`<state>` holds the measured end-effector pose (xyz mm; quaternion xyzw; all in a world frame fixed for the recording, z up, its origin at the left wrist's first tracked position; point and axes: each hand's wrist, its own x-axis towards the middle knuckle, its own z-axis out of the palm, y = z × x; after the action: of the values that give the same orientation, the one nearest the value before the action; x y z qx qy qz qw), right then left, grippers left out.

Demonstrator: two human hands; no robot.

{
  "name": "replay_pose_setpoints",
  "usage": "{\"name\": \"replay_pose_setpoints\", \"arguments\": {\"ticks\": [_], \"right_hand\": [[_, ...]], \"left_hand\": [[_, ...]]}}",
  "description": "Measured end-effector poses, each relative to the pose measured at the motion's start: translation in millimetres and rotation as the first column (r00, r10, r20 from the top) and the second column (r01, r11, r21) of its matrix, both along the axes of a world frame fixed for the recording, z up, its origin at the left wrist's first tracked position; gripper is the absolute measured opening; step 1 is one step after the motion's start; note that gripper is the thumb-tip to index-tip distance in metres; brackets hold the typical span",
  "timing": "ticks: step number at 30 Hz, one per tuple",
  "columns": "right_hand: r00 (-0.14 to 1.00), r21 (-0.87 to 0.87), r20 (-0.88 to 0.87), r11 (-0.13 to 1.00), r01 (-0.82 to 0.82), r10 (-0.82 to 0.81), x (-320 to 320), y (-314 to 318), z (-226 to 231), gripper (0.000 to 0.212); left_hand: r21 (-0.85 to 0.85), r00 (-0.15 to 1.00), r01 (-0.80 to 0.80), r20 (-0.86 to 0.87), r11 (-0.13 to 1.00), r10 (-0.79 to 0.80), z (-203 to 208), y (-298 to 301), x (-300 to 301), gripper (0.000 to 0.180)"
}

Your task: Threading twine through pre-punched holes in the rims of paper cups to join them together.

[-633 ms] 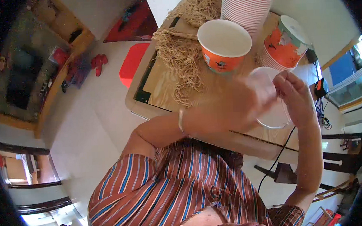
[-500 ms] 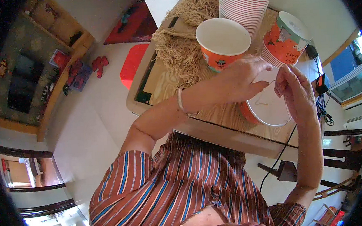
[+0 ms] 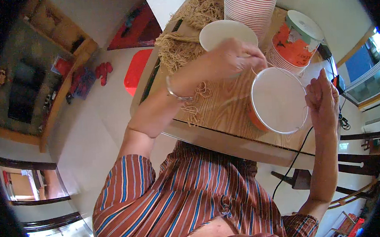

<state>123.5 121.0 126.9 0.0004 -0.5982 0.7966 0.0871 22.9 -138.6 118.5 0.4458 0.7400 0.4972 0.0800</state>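
**Lidded bowl between two hands at the table edge**

Since the earlier frame the bowl (image 3: pixel 278 100) has come nearer the table's front edge and now fills the space between both hands, while the left hand has shifted up to its far rim.

Largest first: the wooden table (image 3: pixel 224 116) runs across the middle, its near edge just above the person's striped shirt (image 3: pixel 181 200). A tall stack of red-striped paper cups (image 3: pixel 250 6) stands at the back. Pale dry noodles (image 3: pixel 182 50) are heaped along the left side, a few strands trailing toward the front edge. An empty orange bowl (image 3: pixel 224 31) sits behind the left hand, and another orange bowl with a clear lid (image 3: pixel 297 37) lies tilted on a short stack beside the cups.

The bowl being worked on is orange with a clear lid over its mouth, tipped toward the person. The left hand (image 3: pixel 230 60), a bracelet on its wrist, pinches the lid's far rim with closed fingertips. The right hand (image 3: pixel 322 98) rests against the bowl's right rim, fingers fairly straight, pressing the lid edge rather than wrapping it.
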Motion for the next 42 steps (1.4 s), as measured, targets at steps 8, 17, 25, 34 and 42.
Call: {"name": "replay_pose_setpoints", "arguments": {"ticks": [8,17,25,34,42], "right_hand": [[0.992,0.792,-0.083,0.611,0.008,0.094,13,3,6,0.016],[0.882,0.996,0.001,-0.082,0.043,0.47,54,-39,-6,0.025],[0.864,0.985,0.03,0.132,-0.111,0.503,49,-27,-8,0.016],[0.913,0.93,-0.17,0.366,0.025,0.37,42,-40,21,0.02],[0.914,0.386,0.176,0.829,-0.405,0.365,-3,-75,15,0.038]], "left_hand": [[-0.001,0.974,-0.212,0.08,0.977,0.211,33,-29,6,0.019],[0.076,0.981,-0.099,-0.16,0.992,0.11,22,-6,27,0.016],[0.063,0.957,-0.025,-0.289,0.998,0.042,14,-8,29,0.017],[-0.03,0.9,-0.079,-0.433,0.996,0.058,9,-14,33,0.016],[-0.274,0.807,-0.26,-0.588,0.926,0.053,13,-4,42,0.024]]}}
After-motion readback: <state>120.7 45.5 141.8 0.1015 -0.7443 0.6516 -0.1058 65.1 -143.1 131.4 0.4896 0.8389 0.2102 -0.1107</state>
